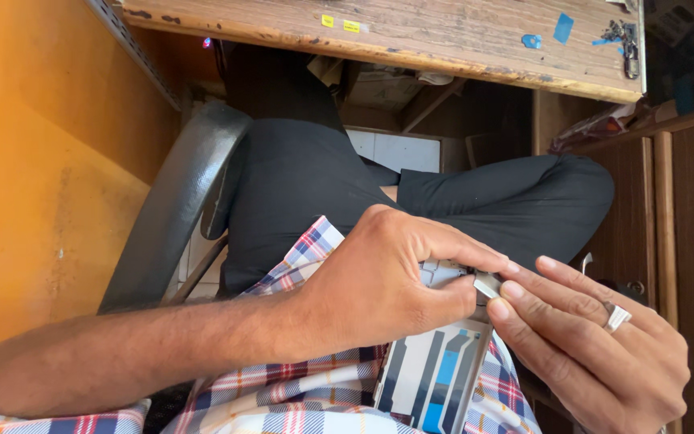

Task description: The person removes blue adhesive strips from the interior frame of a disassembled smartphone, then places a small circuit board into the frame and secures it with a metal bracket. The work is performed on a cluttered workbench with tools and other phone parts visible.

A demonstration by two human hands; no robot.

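A small repair workshop is indicated by a scarred wooden workbench (443, 36) marked with blue tape scraps (562, 27), brown wooden cabinets (688, 241) and cluttered underside storage (383, 84).

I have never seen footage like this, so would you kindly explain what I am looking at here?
This is one picture from a camera worn on a person's head, looking down at their own lap. They sit on a chair in a checked shirt and black trousers, beside an orange wall. Their left hand and right hand, which wears a ring, together pinch a small pale part at the top of a flat device with grey and blue strips. A worn wooden table with bits of tape stands ahead.
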